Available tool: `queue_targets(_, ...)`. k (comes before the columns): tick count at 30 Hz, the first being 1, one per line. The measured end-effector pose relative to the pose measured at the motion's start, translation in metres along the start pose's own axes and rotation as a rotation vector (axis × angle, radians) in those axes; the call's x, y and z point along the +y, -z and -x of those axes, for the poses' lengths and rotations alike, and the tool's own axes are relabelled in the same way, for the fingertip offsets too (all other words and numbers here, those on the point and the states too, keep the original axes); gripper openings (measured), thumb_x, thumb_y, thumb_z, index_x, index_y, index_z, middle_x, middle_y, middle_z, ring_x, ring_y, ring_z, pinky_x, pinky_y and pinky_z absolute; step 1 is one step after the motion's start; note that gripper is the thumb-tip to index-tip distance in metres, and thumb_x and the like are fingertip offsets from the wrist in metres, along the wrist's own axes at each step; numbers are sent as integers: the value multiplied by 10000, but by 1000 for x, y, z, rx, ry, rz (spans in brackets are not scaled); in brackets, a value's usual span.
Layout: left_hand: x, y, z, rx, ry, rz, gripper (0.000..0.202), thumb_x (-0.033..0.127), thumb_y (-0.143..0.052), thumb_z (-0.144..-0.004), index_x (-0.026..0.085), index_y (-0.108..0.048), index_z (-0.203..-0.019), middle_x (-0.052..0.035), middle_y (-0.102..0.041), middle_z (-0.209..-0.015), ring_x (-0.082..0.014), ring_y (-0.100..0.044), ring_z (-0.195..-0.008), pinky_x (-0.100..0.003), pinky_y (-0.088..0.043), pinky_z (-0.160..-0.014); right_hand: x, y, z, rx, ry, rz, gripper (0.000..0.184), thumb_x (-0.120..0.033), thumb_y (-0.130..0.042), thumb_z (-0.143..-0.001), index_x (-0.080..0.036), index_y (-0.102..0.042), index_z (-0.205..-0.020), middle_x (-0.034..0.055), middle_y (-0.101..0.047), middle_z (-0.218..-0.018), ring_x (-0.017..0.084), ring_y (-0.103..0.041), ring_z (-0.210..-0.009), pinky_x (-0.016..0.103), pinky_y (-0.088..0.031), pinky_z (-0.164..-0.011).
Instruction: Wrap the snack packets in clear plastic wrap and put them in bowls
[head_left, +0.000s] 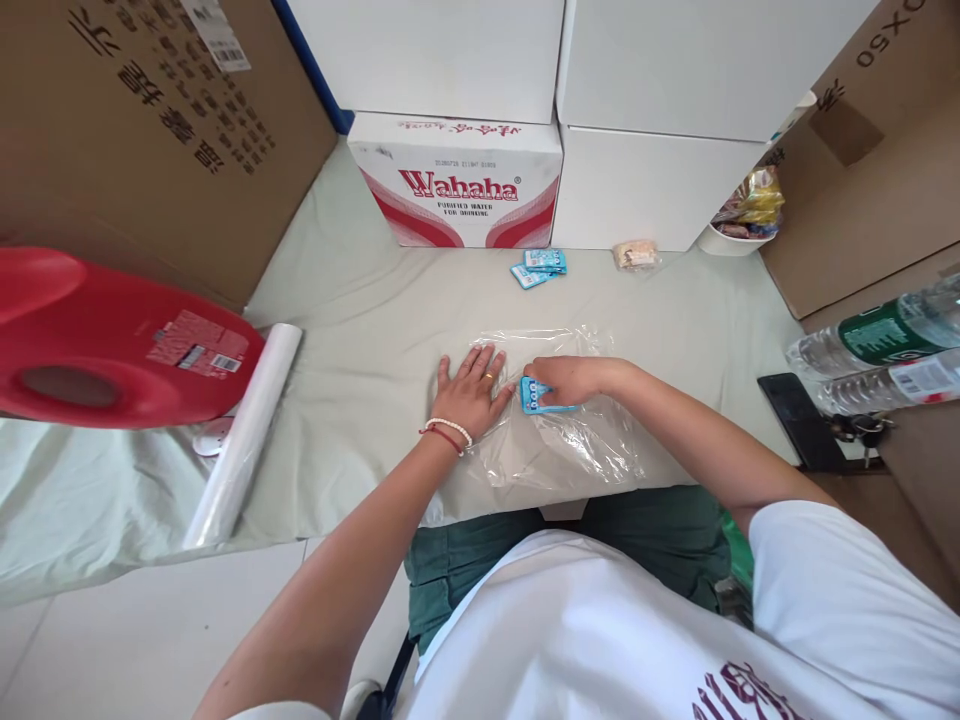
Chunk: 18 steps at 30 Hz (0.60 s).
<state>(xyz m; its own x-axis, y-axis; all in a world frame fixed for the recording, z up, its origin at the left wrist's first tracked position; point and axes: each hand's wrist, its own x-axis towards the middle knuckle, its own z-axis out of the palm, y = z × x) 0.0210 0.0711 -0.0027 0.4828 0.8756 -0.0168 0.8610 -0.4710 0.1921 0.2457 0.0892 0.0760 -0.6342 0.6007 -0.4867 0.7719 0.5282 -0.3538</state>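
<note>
A sheet of clear plastic film [517, 465] lies wrinkled on the cloth-covered table before me. My left hand [471, 385] rests palm down on its left part, fingers spread and nothing held. Just to the right, my right hand [574, 378] grips a small flat blue packet [534, 394] with white lettering, against the film; part of the packet is hidden under the fingers. Farther back, several similar blue packets [541, 264] lie in a loose overlapping pile. A small clear-wrapped beige item [636, 255] sits to their right.
A white roll of plastic film [247, 430] and a red jug [127, 340] lie at left. Behind are a Wahaba-style printed water carton [461, 185] and white boxes [652, 185]. Plastic bottles [877, 335], a black phone [801, 420] and keys [862, 428] are at right.
</note>
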Motion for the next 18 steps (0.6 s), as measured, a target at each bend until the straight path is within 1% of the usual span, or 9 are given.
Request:
queue_targets(4,-1,0,0,4,-2,-9,683,613,-209,-1069,302,-344,-1661,-66,-290,-1750,-273,-255,-1630,-682,-109,-1294,5,-5,1,83,34,-9,397,-269,-669,-938,-164,-604,-1315,146,-696,-1245,319,-629,-1170,389,-494,-969)
queue_targets(6,-1,0,0,4,-6,-9,683,619,-210,-1068,307,-349,-1659,-64,-288,-1751,-271,-252,-1631,-676,-107,-1297,6,-4,4,75,71,-63,444,-271,-655,-943,-182,-589,-1373,130,-700,-1264,317,-621,-1176,398,-494,-983)
queue_targets(8,-1,0,0,1,-11,-2,683,625,-215,-1066,310,-352,-1657,-62,-287,-1752,-274,-250,-1632,-675,-102,-1298,7,-2,5,44,92,-100,453,-281,-635,-956,-203,-584,-1399,115,-700,-1280,311,-619,-1178,393,-500,-976)
queue_targets(11,0,0,0,-1,1,7,679,616,-226,-1068,303,-356,-1656,-58,-289,-1752,-279,-256,-1628,-677,-92,-1298,5,-1,1,8,38,-67,482,-289,-614,-973,-210,-565,-1446,128,-677,-1338,333,-594,-1240,417,-490,-1007)
queue_targets(13,0,0,0,-1,8,9,675,604,-239,-1070,293,-356,-1657,-56,-293,-1751,-284,-262,-1626,-677,-91,-1299,3,-3,-2,5,-20,-30,557,-305,-634,-969,-193,-525,-1504,162,-648,-1382,366,-561,-1295,457,-474,-1046)
queue_targets(15,0,0,0,0,6,7,672,595,-250,-1070,287,-357,-1657,-54,-295,-1750,-287,-260,-1626,-676,-92,-1300,3,-6,-5,26,-61,-7,664,-329,-674,-952,-175,-469,-1564,198,-613,-1419,399,-522,-1336,506,-454,-1079)
queue_targets(18,0,0,0,-3,5,2,664,590,-255,-1072,291,-363,-1654,-51,-298,-1748,-283,-260,-1626,-673,-94,-1301,6,-13,-6,102,-63,-4,791,-366,-729,-915,-182,-408,-1614,218,-537,-1507,431,-460,-1382,575,-426,-1109)
